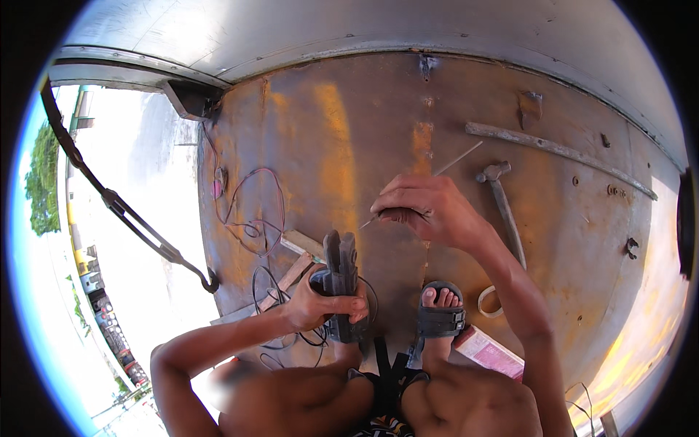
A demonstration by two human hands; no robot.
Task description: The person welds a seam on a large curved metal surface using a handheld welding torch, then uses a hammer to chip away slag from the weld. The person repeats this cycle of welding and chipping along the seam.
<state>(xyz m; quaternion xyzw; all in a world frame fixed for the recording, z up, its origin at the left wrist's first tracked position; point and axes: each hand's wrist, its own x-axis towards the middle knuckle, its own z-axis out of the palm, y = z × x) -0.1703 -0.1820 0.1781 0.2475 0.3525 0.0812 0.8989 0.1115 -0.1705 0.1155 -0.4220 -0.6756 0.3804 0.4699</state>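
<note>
Closest in, between the bare knees, a black sandal [442, 320] shows on the person's right foot, with a reddish box [491, 352] at its 4 o'clock (12 being straight ahead of the person). Just ahead, the left hand [309, 309] is wrapped around a black clamp-like tool [339, 273], whose long axis runs roughly from 6 to 12; whether its two prongs are parted or together, I cannot tell.

At 2 o'clock from that hand, the right hand [433, 211] has its fingers closed on a thin rod [459, 158]. The rod slants from 8 to 2, one end emerging on each side of the fist. Its lower end lies near the tool's tip, at about 3 o'clock from it, seemingly apart (depth is hard to judge from above), while its long end points away.

A hammer [505, 207] rests at the right hand's 3 o'clock on the rusty floor [386, 116]. Farther, toward 2, lies a metal bar [539, 142]; at 12 stands a silvery wall [291, 29].
</note>
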